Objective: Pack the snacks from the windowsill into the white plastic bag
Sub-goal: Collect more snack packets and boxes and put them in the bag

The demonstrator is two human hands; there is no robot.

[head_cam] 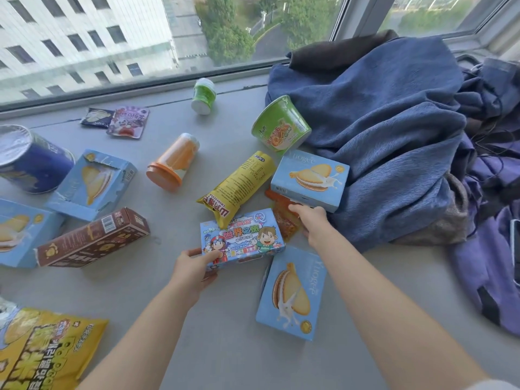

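Head view: no white bag visible; snacks remain across frame. Left hand [194,267] fingers clamp cartoon biscuit box [241,238]; right hand [311,220] fingers close on orange packet [284,218].

Crumpled blue blanket [380,130] beside purple clothing [489,263]

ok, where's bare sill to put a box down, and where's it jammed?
Free: the near strip between the two forearms, bordered by the yellow bag and the near blue box; also the stretch between the orange cup and green bottle. Crowded: around the cartoon box and both hands, and the left edge.
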